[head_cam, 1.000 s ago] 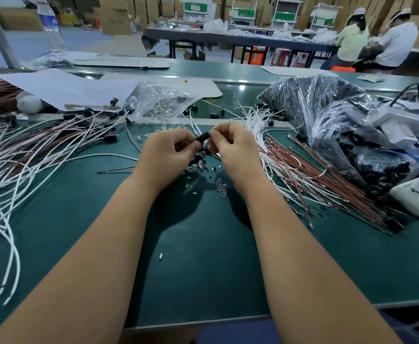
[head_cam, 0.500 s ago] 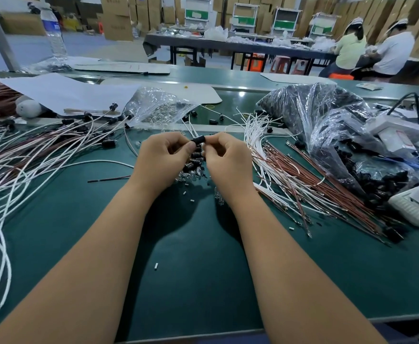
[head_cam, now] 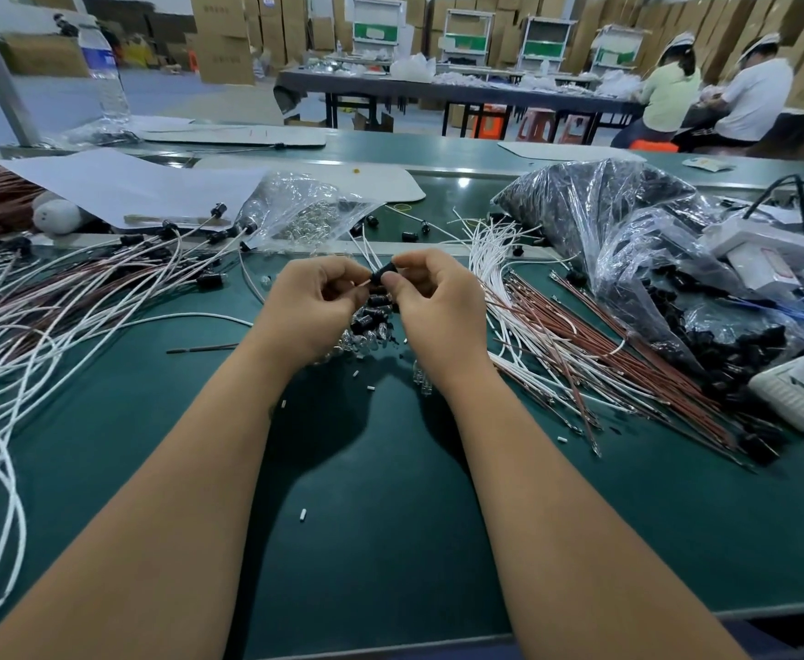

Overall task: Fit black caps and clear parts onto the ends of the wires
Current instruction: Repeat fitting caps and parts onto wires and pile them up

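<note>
Stacked cardboard boxes (head_cam: 221, 38) line the far wall of a workshop, behind metal racks (head_cam: 467, 38) and a long dark table (head_cam: 438, 90) where two capped workers (head_cam: 719, 88) sit on a grey floor (head_cam: 190, 95).

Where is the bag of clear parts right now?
In the head view, the bag of clear parts lies left of centre, beyond the left hand, beside the white paper sheet.

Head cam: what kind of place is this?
Most likely a factory assembly line for hand-fitting wire ends. Heaps of white and brown wires cover a long green workbench, bags of black caps sit open beside them, and stacked cardboard boxes line the hall behind other seated workers.
</note>
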`<action>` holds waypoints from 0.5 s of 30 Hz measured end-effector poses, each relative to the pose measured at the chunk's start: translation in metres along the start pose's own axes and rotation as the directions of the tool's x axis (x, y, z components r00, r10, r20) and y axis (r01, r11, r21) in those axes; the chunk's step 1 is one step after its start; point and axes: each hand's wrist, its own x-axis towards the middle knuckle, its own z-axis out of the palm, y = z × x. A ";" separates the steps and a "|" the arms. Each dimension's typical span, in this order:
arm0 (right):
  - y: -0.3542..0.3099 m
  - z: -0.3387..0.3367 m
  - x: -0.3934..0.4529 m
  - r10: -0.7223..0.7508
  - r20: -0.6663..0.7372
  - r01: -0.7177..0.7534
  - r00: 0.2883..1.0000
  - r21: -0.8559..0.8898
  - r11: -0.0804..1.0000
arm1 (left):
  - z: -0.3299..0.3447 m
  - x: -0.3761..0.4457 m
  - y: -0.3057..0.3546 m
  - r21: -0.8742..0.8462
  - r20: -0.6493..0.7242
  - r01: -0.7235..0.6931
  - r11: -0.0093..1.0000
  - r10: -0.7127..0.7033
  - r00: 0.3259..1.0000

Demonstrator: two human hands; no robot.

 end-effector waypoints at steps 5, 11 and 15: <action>-0.001 0.000 0.001 0.059 0.086 -0.070 0.995 0.128 0.989 | -0.003 0.000 -0.006 -0.027 0.037 0.024 0.999 -0.023 0.999; -0.007 0.001 -0.003 0.037 0.224 -0.130 0.974 0.419 0.899 | -0.006 0.000 -0.008 -0.111 -0.026 -0.063 0.992 0.061 0.998; -0.006 0.003 -0.004 0.035 0.241 -0.139 0.970 0.426 0.894 | -0.008 -0.001 -0.010 -0.139 -0.020 -0.081 0.987 0.079 0.997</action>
